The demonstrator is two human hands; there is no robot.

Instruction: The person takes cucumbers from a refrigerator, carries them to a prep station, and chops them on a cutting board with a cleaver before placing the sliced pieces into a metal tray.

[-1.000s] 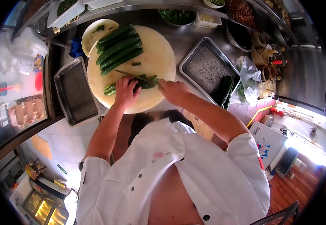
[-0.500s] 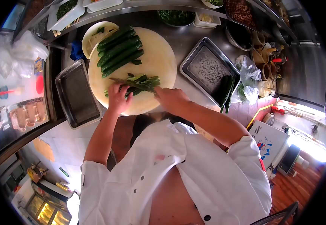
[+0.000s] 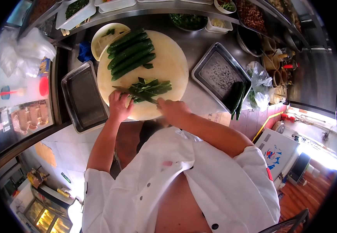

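On the round cutting board (image 3: 176, 66), my right hand (image 3: 172, 110) is closed round the handle of a kitchen knife (image 3: 139, 96). Its blade lies low and slants to the left. Beyond the blade are loose cut cucumber pieces (image 3: 155, 87). My left hand (image 3: 120, 105) rests at the board's near left edge, its fingers curled close to the blade's tip; whatever is under them is hidden. Several dark green cucumbers (image 3: 131, 56) lie side by side at the far left of the board, with a small cut end (image 3: 148, 66) beside them.
A metal tray (image 3: 75, 83) stands left of the board. To the right, another tray (image 3: 215, 66) holds more cucumbers (image 3: 236, 99). A pale bowl (image 3: 98, 50) sits behind the board. A shelf (image 3: 153, 7) with food containers runs along the back; plastic bags (image 3: 259, 81) lie right.
The knife has shifted toward me, off the cut cucumber pieces, which now show more fully spread behind it. Both hands stay close to it. The whole view has shifted slightly.
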